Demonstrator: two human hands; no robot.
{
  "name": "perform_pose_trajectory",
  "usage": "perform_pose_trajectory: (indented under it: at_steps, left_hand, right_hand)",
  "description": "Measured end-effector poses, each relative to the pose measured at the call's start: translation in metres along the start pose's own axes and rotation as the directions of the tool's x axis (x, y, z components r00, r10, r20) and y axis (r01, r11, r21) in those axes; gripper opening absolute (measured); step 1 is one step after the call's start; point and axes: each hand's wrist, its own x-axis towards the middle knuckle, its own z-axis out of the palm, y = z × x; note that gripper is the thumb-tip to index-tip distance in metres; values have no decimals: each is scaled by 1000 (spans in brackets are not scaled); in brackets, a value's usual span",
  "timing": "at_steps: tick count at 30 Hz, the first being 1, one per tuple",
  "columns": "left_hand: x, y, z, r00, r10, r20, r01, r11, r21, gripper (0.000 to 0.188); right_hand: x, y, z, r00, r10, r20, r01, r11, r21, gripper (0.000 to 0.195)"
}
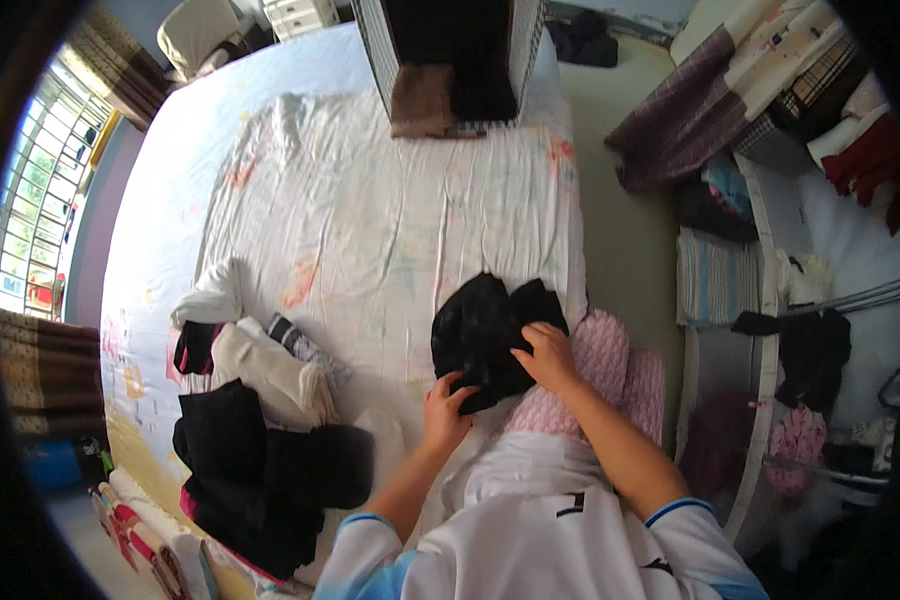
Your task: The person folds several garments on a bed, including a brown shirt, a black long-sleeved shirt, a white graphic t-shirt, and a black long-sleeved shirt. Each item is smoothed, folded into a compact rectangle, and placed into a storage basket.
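A crumpled black garment [476, 330] lies on the bed before me, close to my knees. My left hand [448, 411] grips its lower edge, thumb and fingers pinching the cloth. Higher up on its right side, my right hand [547, 354] has hold of the same garment near a fold. The garment's exact kind cannot be made out. To the left is a loose heap of clothes: black garments [270, 465], a cream one [266, 371], a white one [208, 294] and a patterned dark-and-white piece [300, 341].
An upright storage box [379, 56] with mesh-patterned sides stands at the bed's far end, brown folded cloth [420, 97] inside. The bed [330, 187] has a wrinkled floral sheet. On the right are a strip of floor [622, 247] and shelving with folded striped fabric [718, 277].
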Motion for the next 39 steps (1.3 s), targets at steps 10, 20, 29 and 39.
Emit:
perform_pose_trajectory:
  at_steps: [10,20,29,39]
  left_hand:
    - [73,14,-182,818,-500,-286,-172,262,-950,34]
    - [70,-77,-140,862,-361,-356,149,852,-502,30]
    - [121,-24,-61,982,59,-181,-74,994,-76,17]
    - [210,10,-20,973,180,-143,-198,973,-119,12]
  right_hand:
    - [23,-43,-175,908,393,-144,-35,415,909,34]
    - [-44,71,-113,900,396,-182,-277,842,462,38]
    - [-24,10,-66,977,-117,-179,72,968,-241,32]
    - [-9,9,-118,978,127,-166,-77,957,279,16]
